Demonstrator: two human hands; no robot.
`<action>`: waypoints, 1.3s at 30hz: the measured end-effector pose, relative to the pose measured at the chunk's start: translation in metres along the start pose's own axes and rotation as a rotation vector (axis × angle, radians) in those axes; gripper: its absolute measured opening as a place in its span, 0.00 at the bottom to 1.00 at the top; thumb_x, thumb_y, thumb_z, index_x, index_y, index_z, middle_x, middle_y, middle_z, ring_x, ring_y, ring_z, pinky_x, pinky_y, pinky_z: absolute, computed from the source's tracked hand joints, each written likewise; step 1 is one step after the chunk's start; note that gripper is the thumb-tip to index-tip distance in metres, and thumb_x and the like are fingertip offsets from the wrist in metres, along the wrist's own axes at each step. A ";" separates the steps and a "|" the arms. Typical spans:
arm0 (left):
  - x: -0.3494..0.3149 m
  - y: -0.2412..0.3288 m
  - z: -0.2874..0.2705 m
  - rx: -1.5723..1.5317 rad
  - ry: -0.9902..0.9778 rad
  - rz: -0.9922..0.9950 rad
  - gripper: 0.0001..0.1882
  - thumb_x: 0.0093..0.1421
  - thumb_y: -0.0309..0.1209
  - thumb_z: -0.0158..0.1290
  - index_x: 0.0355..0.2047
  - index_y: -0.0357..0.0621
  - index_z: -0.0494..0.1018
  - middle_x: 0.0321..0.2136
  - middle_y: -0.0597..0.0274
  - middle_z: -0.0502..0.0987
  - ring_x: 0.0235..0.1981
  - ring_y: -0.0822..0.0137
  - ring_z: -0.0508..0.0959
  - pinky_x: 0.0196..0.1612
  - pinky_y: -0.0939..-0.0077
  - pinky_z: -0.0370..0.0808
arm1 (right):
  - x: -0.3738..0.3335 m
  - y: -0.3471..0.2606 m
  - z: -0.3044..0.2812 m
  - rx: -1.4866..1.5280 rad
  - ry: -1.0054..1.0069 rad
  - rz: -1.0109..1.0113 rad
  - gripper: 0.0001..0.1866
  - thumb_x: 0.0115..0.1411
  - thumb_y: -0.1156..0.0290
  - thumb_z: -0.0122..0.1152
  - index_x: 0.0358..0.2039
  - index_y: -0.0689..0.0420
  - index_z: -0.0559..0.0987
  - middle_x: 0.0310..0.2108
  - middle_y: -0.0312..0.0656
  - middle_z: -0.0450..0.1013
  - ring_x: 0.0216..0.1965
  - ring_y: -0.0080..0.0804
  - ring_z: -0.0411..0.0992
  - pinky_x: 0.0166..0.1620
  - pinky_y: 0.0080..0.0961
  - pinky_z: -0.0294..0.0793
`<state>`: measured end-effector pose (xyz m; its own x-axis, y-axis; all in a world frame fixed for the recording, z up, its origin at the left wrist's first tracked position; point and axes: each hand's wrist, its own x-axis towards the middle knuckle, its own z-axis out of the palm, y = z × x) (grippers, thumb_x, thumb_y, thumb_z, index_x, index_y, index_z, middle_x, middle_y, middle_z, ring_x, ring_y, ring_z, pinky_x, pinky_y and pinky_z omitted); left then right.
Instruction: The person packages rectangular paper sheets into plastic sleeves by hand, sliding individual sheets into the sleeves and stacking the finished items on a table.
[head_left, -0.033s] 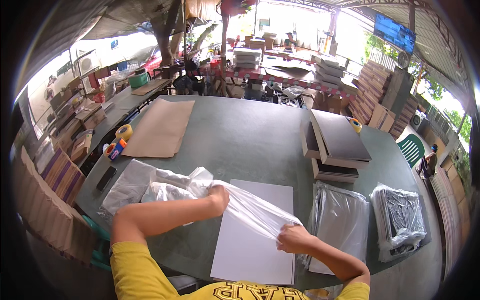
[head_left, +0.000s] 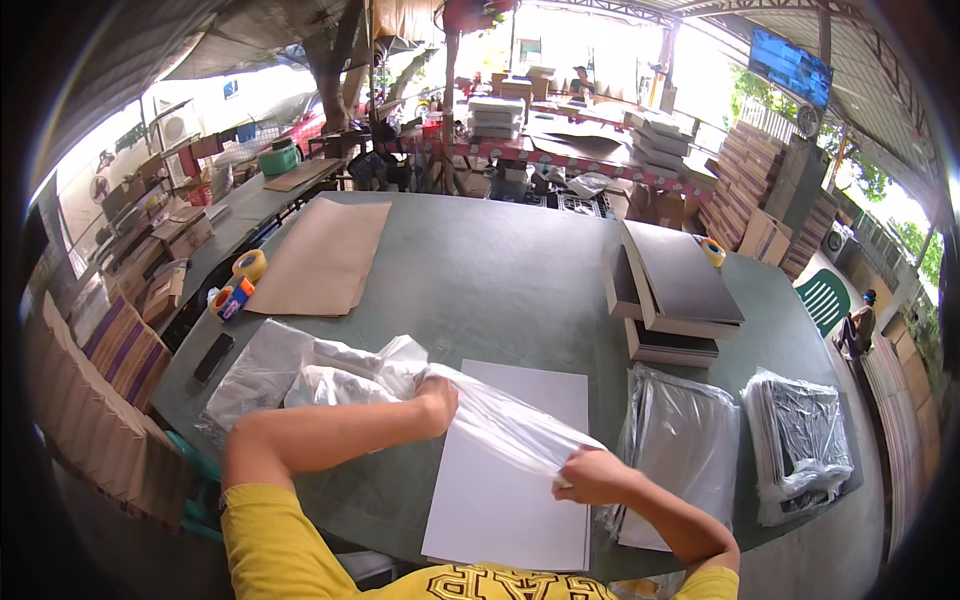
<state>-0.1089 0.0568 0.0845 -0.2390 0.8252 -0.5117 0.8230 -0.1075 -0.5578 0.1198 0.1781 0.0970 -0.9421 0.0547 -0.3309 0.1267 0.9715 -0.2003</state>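
Smooth green tabletop (head_left: 490,265); left hand (head_left: 436,402) and right hand (head_left: 590,475) stretch creased plastic (head_left: 512,423).

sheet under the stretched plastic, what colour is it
The sheet is plain white, seen best in the head view.

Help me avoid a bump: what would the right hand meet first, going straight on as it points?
Past the stretched plastic film the right hand grips, probably the left hand, though depth is unclear.

The green surface (head_left: 490,270) is carrying brown paper (head_left: 325,258), tape rolls (head_left: 249,265), a phone (head_left: 213,357) and loose plastic (head_left: 262,372) on its left. A white sheet (head_left: 500,490), wrapped packs (head_left: 680,440) and dark-topped panels (head_left: 682,272) are lying farther right.
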 end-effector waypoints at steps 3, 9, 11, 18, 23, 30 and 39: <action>0.006 0.026 0.039 -0.092 0.023 0.122 0.11 0.42 0.32 0.54 0.29 0.48 0.75 0.30 0.64 0.75 0.34 0.64 0.74 0.30 0.72 0.71 | -0.006 0.031 -0.008 0.543 0.446 0.008 0.10 0.45 0.67 0.61 0.26 0.59 0.77 0.18 0.45 0.71 0.19 0.32 0.70 0.27 0.24 0.70; -0.050 0.037 -0.032 -0.796 -0.075 0.892 0.12 0.49 0.37 0.52 0.24 0.39 0.70 0.22 0.57 0.73 0.26 0.62 0.72 0.31 0.70 0.68 | 0.003 0.078 -0.015 0.748 1.054 0.333 0.10 0.41 0.81 0.57 0.28 0.60 0.75 0.15 0.35 0.68 0.19 0.17 0.66 0.22 0.14 0.65; -0.068 0.016 -0.050 -1.191 0.025 1.157 0.12 0.51 0.35 0.52 0.24 0.37 0.69 0.22 0.59 0.72 0.24 0.65 0.71 0.29 0.74 0.67 | 0.008 0.099 -0.009 0.809 1.199 0.151 0.10 0.43 0.82 0.56 0.30 0.60 0.75 0.20 0.35 0.69 0.20 0.17 0.66 0.23 0.13 0.65; 0.002 -0.068 -0.019 -2.005 1.148 -0.309 0.05 0.42 0.18 0.49 0.19 0.38 0.64 0.14 0.59 0.69 0.18 0.66 0.72 0.20 0.74 0.68 | 0.031 0.102 -0.019 0.735 1.204 0.241 0.13 0.42 0.85 0.48 0.30 0.60 0.75 0.26 0.40 0.72 0.25 0.22 0.69 0.29 0.15 0.68; 0.114 -0.041 0.057 -1.173 1.289 -0.781 0.15 0.40 0.18 0.48 0.32 0.37 0.66 0.32 0.51 0.67 0.38 0.55 0.68 0.36 0.66 0.67 | 0.079 0.127 0.001 0.277 1.233 0.313 0.12 0.40 0.86 0.47 0.27 0.62 0.74 0.25 0.46 0.72 0.29 0.36 0.71 0.34 0.24 0.69; 0.156 0.008 0.096 -1.197 0.853 -0.678 0.14 0.46 0.23 0.46 0.36 0.41 0.71 0.38 0.51 0.68 0.40 0.53 0.68 0.45 0.67 0.66 | 0.118 0.182 0.073 0.441 0.801 0.348 0.22 0.39 0.87 0.44 0.35 0.58 0.75 0.33 0.47 0.71 0.37 0.42 0.69 0.42 0.27 0.67; 0.135 -0.009 0.091 -1.285 0.855 -0.468 0.13 0.44 0.20 0.45 0.30 0.42 0.75 0.33 0.48 0.71 0.35 0.51 0.71 0.41 0.66 0.68 | 0.111 0.184 0.063 0.579 0.750 0.260 0.20 0.37 0.86 0.44 0.34 0.60 0.76 0.32 0.45 0.71 0.37 0.40 0.69 0.42 0.24 0.66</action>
<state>-0.1951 0.1186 -0.0390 -0.6000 0.7498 0.2789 0.7351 0.3792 0.5620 0.0581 0.3482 -0.0347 -0.7907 0.5777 0.2023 0.3025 0.6562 -0.6913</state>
